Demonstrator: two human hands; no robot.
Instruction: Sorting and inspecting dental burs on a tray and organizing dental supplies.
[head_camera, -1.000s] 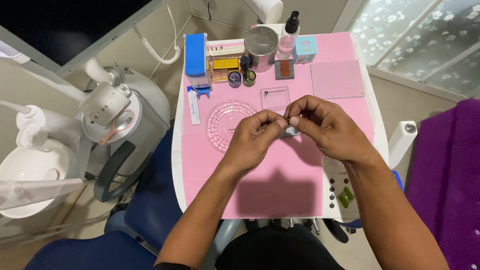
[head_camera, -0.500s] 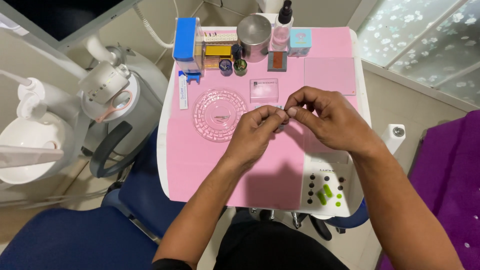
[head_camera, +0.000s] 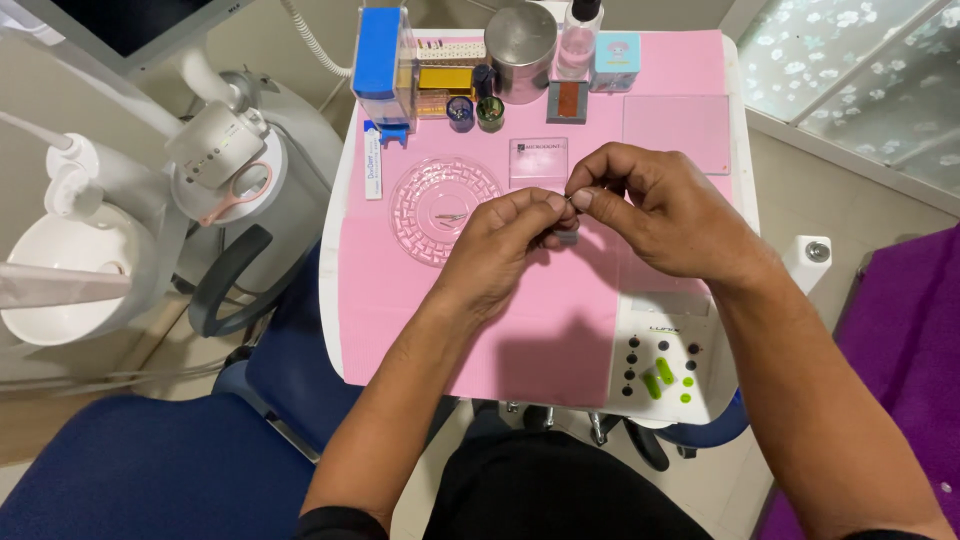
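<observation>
Small grey metal piece (head_camera: 567, 237), too tiny for me to make out its shape, sits between both of my hands, above the middle of the pink-covered surface (head_camera: 520, 320). My left hand (head_camera: 500, 245) comes up from below with its grip pressed together, thumb and forefinger tips pinching the piece from the left. My right hand (head_camera: 665, 210) reaches in from the right, its grip also closed, thumb and forefinger tips meeting the left ones at the same spot; the other fingers curl loosely under the palm. The tips of both hands touch each other there.

Just left of my left hand lies a clear round patterned glass dish (head_camera: 440, 210) with a thin metal item in it. Behind my hands a small clear rectangular plate (head_camera: 537, 160) lies flat, and to its right a pink square pad (head_camera: 675, 120). Along the far edge I see a blue upright box (head_camera: 380, 55), a round steel canister (head_camera: 520, 35), a clear pump bottle (head_camera: 575, 35) and a small light-blue box (head_camera: 615, 55). A white control panel with black and green buttons (head_camera: 660, 370) sits at the near right corner. Off to the left stands a white basin (head_camera: 65, 270), and a blue padded chair (head_camera: 140, 470) is below.
</observation>
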